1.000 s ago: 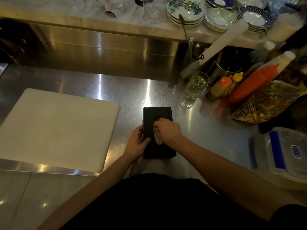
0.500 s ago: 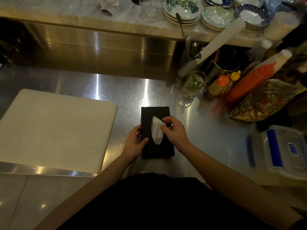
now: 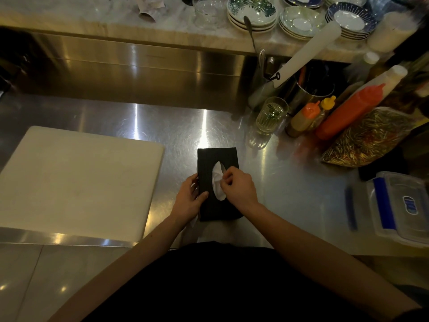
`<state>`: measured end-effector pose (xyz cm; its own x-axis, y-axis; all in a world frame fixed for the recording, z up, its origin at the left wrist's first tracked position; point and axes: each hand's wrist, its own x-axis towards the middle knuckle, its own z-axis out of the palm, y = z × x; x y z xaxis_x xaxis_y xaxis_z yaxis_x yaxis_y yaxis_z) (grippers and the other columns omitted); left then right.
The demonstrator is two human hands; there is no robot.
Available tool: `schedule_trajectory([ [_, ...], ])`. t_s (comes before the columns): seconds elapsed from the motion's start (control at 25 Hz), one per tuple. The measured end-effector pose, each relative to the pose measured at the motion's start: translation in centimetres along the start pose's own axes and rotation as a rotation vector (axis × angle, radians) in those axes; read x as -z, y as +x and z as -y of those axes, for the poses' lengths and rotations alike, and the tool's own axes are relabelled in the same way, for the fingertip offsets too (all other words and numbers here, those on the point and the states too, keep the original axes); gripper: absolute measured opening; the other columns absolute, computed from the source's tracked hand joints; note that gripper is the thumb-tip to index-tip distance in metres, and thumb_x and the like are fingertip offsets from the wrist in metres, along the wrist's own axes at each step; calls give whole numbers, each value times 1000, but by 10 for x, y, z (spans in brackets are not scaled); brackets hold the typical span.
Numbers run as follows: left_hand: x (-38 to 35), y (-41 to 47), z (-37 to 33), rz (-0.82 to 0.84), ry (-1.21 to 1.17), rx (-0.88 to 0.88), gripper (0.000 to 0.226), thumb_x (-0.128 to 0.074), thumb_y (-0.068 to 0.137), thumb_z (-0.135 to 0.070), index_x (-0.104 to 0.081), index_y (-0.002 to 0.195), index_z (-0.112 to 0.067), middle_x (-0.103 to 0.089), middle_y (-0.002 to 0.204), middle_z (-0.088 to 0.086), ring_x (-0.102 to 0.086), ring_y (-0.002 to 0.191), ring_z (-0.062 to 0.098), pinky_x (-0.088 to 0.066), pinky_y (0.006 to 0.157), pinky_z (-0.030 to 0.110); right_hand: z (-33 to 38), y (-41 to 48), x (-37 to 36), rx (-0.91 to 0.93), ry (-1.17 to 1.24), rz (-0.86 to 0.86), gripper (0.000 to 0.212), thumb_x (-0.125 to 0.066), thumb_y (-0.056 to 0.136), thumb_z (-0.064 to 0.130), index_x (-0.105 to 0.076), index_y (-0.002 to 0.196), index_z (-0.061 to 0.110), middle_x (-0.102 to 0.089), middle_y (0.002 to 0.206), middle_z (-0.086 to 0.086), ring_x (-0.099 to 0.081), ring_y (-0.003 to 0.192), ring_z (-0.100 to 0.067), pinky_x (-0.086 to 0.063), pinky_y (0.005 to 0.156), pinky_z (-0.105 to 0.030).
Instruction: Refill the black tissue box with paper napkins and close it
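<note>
Fingers point(image 3: 224, 180) pinching napkin point(image 3: 217, 182) at box point(image 3: 217, 156)

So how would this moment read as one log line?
left hand: steadying black tissue box | right hand: pinching napkin at slot | box: closed

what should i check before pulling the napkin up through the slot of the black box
1. Black box flat on the counter: ok.
2. Left hand steadying its left side: ok.
3. Right hand pinching the napkin at the slot: ok.
4. Napkin poking through the slot: ok.
5. Box fully closed underneath: cannot tell; white paper shows at its near-left corner.
6. Glass clear of the hands: ok.
</note>
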<state>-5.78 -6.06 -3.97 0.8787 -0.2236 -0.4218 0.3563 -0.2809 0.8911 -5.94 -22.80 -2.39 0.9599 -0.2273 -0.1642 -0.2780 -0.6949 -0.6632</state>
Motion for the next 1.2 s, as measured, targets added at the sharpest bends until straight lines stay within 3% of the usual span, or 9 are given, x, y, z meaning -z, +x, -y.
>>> schedule_trajectory([
  [0.2,1,-2,-3,11,-13,11,63,-64,90,-9,-34,145,-12,-42,147,8,-41,136,23,-36,102,22,-7,3,0,25,-145,-47,25,-59,91,34,-54,109,19,-52,93,3,-55,77,-13,-49,66,-29],
  [0.32,3,-3,-6,28,-2,18,63,-64,90,-8,-33,145,-12,-42,147,8,-41,136,23,-37,101,22,-2,5,1,59,-176,-73,13,-53,95,31,-59,95,19,-55,93,-1,-58,76,-16,-54,68,-34],
  [0.44,5,-3,-9,47,10,17,63,-63,90,-8,-32,145,-12,-42,147,9,-41,137,24,-37,102,24,1,4,4,-1,-53,-113,10,-54,95,29,-59,92,21,-57,92,0,-57,76,-13,-52,69,-31],
  [0.6,6,-5,-10,50,37,13,63,-63,91,-13,-32,146,-14,-42,147,11,-42,136,28,-39,108,37,1,-6,8,-67,130,-201,6,-57,94,29,-59,95,23,-60,93,3,-59,80,-10,-52,72,-26],
  [0.84,7,-5,-10,79,133,-23,69,-63,91,-28,-27,149,-17,-43,148,13,-45,134,31,-41,108,46,2,-20,10,-149,196,-192,32,-57,94,30,-54,125,22,-64,110,-2,-61,90,-12,-53,81,-28],
  [1.04,12,-7,-10,127,181,-94,62,-58,95,-27,-29,148,-17,-44,147,12,-45,133,30,-41,106,42,7,-31,14,-178,185,-216,33,-55,95,31,-52,127,25,-63,111,-2,-62,92,-13,-57,81,-34],
  [1.2,22,-9,-9,141,247,-107,65,-59,93,-19,-26,150,-19,-37,151,11,-40,137,29,-40,107,42,15,-38,15,-103,136,-213,35,-56,95,29,-51,128,23,-60,109,0,-57,85,-5,-52,75,-24],
])
